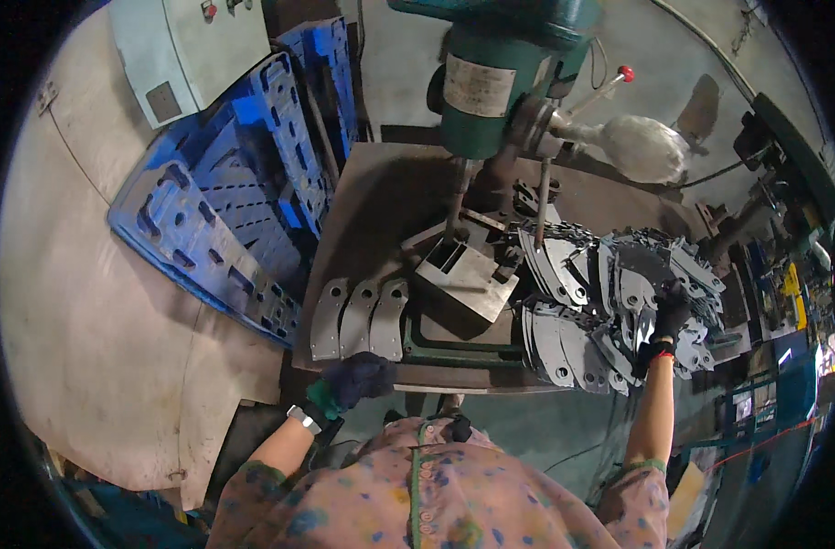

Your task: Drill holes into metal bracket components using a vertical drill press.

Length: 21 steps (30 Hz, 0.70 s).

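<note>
My left hand (358, 379), in a dark glove, is at the table's front edge, just below three curved metal plates (355, 322) laid side by side. Its fingers are bunched in a dark blur, and no held thing shows. On the right, my gloved right hand (673, 313) reaches into a heap of similar metal plates (564, 352), its fingers curled at the end of a darker plate (644, 263). Between the hands, a block-shaped metal fixture (468, 285) sits under the spindle (458, 197) of a green drill press (477, 101).
A red-knobbed lever (625, 74) and a plastic-wrapped bulb shape (644, 148) stick out from the press. Blue plastic pallets (207, 233) lean left of the table (367, 178). A grey cabinet (193, 55) stands behind them. Dark chain-like scrap lies among the heaped plates.
</note>
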{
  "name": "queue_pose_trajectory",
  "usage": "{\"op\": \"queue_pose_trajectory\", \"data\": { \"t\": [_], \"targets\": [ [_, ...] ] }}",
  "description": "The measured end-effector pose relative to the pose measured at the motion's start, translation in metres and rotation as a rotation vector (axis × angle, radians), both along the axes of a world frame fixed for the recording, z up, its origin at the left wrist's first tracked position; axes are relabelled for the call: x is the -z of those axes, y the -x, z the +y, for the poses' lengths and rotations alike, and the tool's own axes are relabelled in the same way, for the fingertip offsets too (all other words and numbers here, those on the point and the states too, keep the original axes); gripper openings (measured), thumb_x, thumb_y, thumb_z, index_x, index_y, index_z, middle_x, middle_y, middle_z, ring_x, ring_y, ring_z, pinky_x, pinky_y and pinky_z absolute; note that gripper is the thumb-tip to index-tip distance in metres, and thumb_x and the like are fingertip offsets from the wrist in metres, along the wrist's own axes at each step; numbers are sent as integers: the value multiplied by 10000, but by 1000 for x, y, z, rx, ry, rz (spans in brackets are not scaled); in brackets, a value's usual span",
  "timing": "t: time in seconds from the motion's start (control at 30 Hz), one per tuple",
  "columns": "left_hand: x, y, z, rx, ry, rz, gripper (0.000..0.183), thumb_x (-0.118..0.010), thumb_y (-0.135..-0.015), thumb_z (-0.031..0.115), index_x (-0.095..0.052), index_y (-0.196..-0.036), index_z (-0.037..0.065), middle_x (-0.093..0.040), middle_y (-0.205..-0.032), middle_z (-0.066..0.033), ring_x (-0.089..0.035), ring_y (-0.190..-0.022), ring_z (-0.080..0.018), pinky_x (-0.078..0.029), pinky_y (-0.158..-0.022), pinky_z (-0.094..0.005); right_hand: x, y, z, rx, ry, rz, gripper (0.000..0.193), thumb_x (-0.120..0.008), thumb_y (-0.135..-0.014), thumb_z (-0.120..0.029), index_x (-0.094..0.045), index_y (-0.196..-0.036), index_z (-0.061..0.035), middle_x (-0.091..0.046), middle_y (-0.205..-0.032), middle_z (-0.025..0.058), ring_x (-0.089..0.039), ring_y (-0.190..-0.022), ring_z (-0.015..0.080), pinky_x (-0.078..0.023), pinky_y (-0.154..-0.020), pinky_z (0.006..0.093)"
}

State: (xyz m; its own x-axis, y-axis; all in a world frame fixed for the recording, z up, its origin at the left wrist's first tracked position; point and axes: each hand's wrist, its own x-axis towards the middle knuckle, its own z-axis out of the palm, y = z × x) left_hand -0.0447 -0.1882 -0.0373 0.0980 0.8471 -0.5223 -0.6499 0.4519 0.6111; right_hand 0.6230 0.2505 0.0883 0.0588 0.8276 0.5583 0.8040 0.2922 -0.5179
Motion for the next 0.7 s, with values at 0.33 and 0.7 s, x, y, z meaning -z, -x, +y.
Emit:
{"op": "queue_pose_trajectory", "data": {
  "t": [0.33, 0.7],
  "targets": [
    [-96, -60, 71, 84, -304, 182, 418, -624, -1143, 332, -679, -1412, 16, -753, -1370, -137, -741, -1231, -303, -606, -1087, -518, -75, 194, -152, -633, 889, 513, 329, -664, -1107, -313, -776, -1189, -15, -783, -951, 66, -728, -730, 173, -600, -626, 337],
    [-47, -73, 58, -114, -256, 53, 264, -600, -1128, 150, -682, -1244, -72, -801, -1172, -225, -790, -1038, -351, -673, -944, -561, -201, 314, -160, -826, 104, 384, 475, -556, -1175, -200, -564, -1583, 45, -676, -1498, 201, -627, -1405, 238, -482, -1191, 381]
  ]
}}
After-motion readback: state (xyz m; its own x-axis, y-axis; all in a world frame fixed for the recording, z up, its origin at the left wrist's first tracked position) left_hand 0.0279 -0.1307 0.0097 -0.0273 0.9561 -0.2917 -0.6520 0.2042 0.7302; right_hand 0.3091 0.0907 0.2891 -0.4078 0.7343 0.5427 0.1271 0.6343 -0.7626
